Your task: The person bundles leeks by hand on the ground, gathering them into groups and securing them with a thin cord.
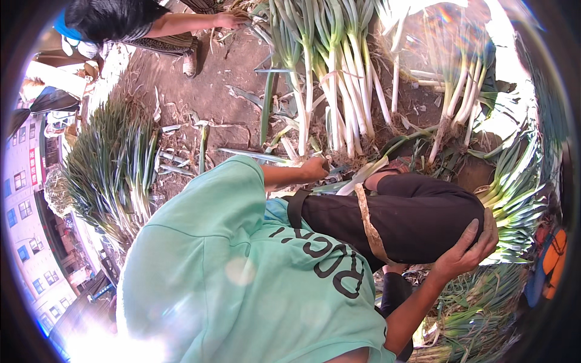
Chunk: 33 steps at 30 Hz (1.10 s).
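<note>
The left hand (314,170) is low at the near edge of the litter, its fingers curled inward; whether they close on anything cannot be told, since leaves and shadow crowd the fingertips. A thick pale stalk (365,175) lies just beyond it, beside the bent leg. The right hand (465,249) has hold of no stalk: its fingers spread over the knee (463,212), perhaps to steady the body over the low work.

Across the black trousers (399,209) hangs 1 dry, tan strip (371,224), loosely draped and pinned by nothing visible. Ahead, a bunch of long green onions (334,81) has its roots toward the person, likely so that the white ends stay within reach; a 2nd bunch (463,109) at the right points likewise. A leafy heap (514,193) is beside the knee, and a dense bundle (109,163) sits well apart on the left. At the upper left, a co-worker's hand (232,20) reaches toward the leaves.
</note>
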### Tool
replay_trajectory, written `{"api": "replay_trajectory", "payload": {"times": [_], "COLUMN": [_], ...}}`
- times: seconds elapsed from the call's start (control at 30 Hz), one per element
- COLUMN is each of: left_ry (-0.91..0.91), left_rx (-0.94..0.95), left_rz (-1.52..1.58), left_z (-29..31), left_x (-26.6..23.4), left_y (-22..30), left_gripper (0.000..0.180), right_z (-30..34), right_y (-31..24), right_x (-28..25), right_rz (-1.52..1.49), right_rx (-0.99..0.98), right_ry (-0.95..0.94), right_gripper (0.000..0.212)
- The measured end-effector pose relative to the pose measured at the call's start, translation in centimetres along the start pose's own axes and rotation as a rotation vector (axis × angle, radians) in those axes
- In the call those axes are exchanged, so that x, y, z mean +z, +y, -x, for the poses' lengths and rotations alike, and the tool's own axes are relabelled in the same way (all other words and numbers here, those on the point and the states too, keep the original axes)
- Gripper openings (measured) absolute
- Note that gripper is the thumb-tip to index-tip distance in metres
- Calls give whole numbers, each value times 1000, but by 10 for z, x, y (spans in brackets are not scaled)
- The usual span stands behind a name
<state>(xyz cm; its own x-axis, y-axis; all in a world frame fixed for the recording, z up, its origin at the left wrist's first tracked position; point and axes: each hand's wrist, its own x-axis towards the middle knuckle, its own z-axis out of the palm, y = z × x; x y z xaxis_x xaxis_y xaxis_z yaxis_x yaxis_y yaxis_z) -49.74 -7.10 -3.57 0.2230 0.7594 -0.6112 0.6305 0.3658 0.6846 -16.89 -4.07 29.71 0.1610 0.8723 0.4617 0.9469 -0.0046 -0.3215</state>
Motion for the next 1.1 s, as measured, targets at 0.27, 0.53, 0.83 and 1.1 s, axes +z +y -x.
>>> {"api": "replay_trajectory", "payload": {"times": [0.27, 0.53, 0.83, 1.1], "left_ry": [380, 640, 438, 317], "left_rx": [-244, -448, -631, -380], "left_rz": [78, -63, 413, 468], "left_z": [-45, -35, -51, -75], "left_x": [-52, -77, -71, -81], "left_y": [-28, -25, -28, -13], "left_gripper": [22, 27, 67, 47], "right_z": [-6, -11, -19, -20], "right_y": [-3, -5, -15, -13], "right_x": [7, 11, 14, 14], "right_rz": [-104, -105, -156, -217], "right_rx": [108, 137, 91, 80], "right_ry": [7, 2, 5, 10], "right_gripper": [32, 30, 29, 28]}}
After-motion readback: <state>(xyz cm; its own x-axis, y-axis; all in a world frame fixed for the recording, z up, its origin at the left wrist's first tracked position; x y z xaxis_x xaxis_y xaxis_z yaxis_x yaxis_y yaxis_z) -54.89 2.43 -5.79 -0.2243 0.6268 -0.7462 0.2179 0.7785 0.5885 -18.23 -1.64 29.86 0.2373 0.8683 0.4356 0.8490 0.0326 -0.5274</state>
